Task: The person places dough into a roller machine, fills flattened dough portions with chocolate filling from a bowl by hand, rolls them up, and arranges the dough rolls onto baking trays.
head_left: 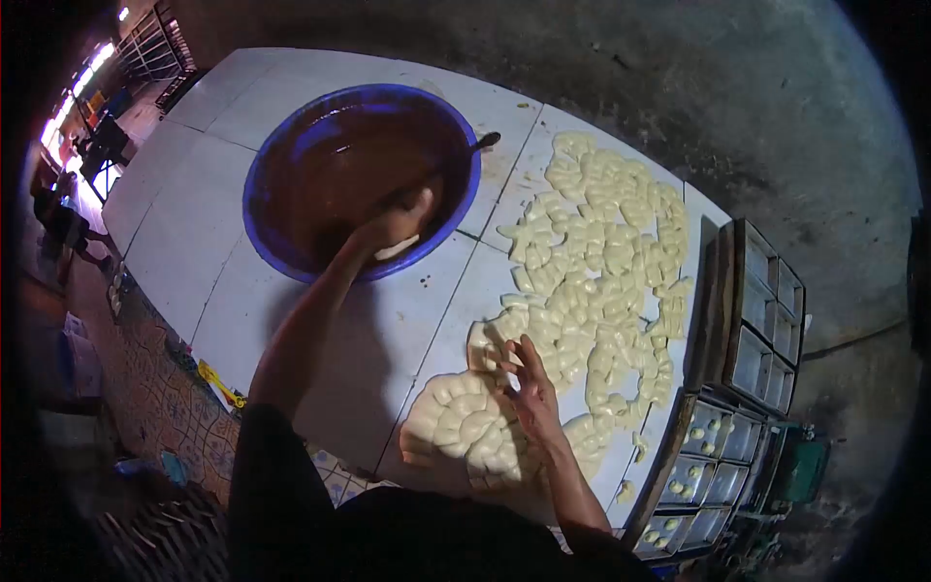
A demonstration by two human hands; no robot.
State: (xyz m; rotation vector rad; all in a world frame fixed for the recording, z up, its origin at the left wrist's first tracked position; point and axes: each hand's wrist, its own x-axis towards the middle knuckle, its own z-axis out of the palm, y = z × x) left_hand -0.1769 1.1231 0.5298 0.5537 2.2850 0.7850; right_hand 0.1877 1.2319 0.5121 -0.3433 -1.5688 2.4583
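Observation:
My left hand [396,225] reaches over the near rim of a blue basin [254,231] and into it. Its fingers are curled, and a pale piece of dough [397,249] shows at the thumb side. Brown, wet-looking filling [359,170] lies in the basin, its kind unclear. The dark handle of a utensil [488,141] sticks out over the right rim. My right hand [529,386] hovers over many flattened pale dough pieces [611,242], fingers bent and apart, with nothing visible in them. Nearest to it, more dough pieces [465,417] overlap at the table's front edge.
The white tiled table [184,184] carries everything. At its right end stand sectioned metal trays [766,320]; the nearer ones [689,475] hold small pale balls. A grey wall [679,68] runs behind. A yellow tool [221,384] lies at the left edge. Another person [66,215] is far left.

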